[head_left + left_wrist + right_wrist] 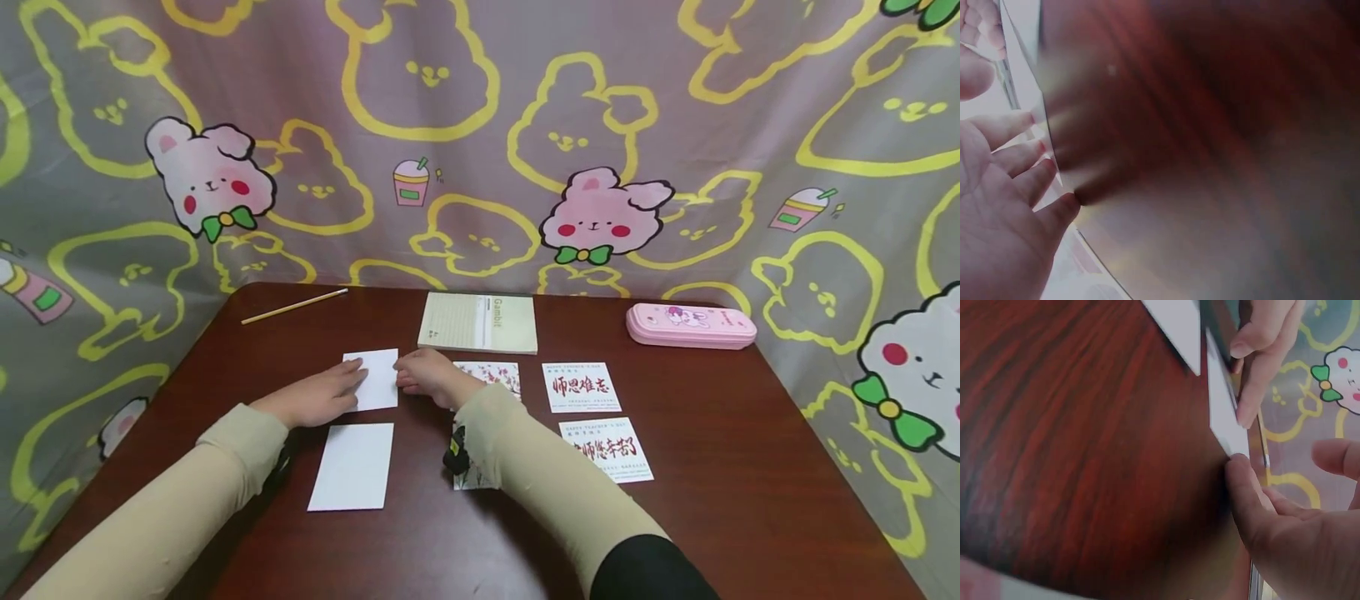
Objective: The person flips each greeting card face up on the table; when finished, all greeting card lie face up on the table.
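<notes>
Two blank white cards lie on the left half of the dark wooden table. The left hand [318, 396] rests on the upper white card [381, 379] with its fingers extended. At that card's right edge is the right hand [431, 373]; in the right wrist view its fingertip [1238, 465] touches the card's corner while the thumb stands apart. Nearer the body lies the lower white card [351, 467], untouched. Under the right forearm a card with pink blossoms [504, 373] is partly covered, and below it another printed card [471, 479] is mostly hidden by the sleeve.
To the right lie two cards with red lettering, an upper one [581, 387] and a lower one [611, 454] partly behind the right sleeve. A notebook [450, 323], a pencil [296, 307] and a pink pencil case [690, 327] line the back, before a patterned curtain [480, 175].
</notes>
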Tool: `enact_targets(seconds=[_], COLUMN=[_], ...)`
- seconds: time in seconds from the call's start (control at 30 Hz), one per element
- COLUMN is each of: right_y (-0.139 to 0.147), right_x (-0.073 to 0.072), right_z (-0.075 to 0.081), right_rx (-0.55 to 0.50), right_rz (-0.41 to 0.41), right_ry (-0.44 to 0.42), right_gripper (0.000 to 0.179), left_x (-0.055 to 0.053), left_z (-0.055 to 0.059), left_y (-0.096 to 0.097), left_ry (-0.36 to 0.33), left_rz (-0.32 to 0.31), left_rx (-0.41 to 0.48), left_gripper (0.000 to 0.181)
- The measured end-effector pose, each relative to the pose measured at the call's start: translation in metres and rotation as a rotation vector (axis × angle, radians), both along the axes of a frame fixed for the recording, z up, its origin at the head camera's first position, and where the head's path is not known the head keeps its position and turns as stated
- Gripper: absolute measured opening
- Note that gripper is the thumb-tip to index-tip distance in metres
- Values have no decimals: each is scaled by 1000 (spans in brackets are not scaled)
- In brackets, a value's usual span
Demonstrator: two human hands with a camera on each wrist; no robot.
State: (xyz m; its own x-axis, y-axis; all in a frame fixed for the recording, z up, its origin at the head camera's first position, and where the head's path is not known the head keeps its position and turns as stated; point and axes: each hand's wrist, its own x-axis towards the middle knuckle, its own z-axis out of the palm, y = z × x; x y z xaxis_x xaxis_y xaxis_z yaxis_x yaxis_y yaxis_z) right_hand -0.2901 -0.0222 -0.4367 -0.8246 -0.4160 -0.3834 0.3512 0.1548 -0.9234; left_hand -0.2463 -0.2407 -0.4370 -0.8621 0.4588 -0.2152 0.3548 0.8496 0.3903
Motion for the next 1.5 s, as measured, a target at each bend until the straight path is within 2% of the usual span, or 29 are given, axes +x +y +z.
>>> enact_targets(seconds=[0.13,0.4,0.7,0.87,0.97,1.1,1.33,1.5], right_y=[0,0,8,11,10,7,8,10], right_x=[-2,-1,-4,-5,-5,-7,-6,-4], right_z=[3,13,15,12,12,15,17,20], right_rx=[-21,44,-34,-126,-189,-225,-336,-392], right_rz=[-21,-9,-24,-55,-52,-48,2,23], right_ry=[-48,-67,-154,-207,-202,-179,-123,-62], right_gripper=[33,39,41,37,39,40,41,41], left_x=[-1,0,-5,-6,-6,-6,-2,4], left_z=[3,2,4,2,0,-1,8,15], left_y=[1,4,8,9,8,5,0,-5], left_ry=[-21,-21,-80,-68,-40,20,58,197], left_rz=[11,-7,34,46,44,30,25,41], left_rx=[-17,-19,-9,-2,-5,7,90,156], left_gripper=[60,62,65,83,88,78,61,44])
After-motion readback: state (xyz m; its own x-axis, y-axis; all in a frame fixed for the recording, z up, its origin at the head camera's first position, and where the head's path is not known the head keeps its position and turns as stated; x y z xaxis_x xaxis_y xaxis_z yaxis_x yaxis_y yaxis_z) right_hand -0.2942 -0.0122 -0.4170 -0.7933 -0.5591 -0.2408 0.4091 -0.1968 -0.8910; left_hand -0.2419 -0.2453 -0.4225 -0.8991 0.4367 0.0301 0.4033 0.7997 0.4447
